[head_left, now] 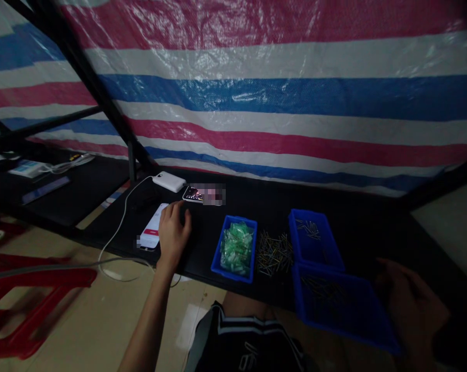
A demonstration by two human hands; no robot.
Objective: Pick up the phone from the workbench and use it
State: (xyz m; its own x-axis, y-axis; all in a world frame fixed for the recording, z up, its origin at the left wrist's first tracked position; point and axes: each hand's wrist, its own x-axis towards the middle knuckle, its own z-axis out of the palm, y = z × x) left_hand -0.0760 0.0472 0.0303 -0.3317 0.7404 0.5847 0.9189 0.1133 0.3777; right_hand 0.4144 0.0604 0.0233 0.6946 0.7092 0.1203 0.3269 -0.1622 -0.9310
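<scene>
We see the left hand [174,232] lying palm down on the dark surface [264,206], its fingers [167,213] loosely spread and resting on the right edge of a phone [153,233] with a white and red screen. Nothing is pinched; the fingers only touch the phone. The phone lies flat near the front edge of the surface, to the left of the bins.

A white cable [119,227] runs from a white power bank [169,181] down past the phone and off the edge. A second phone [192,194] lies just right of the power bank.

The right hand [409,305] is low at the right, dim and blurred, just beside the near blue bin [344,307]; we cannot tell whether its fingers are spread or closed, nor whether they touch the bin.

A blue bin of green parts [236,248] stands to the right of the left hand. A loose heap of pins [274,252] lies between it and a third bin [314,238], which holds a few pins.

A striped tarp [280,98] hangs behind, and a red stool [35,305] stands on the floor at left.
</scene>
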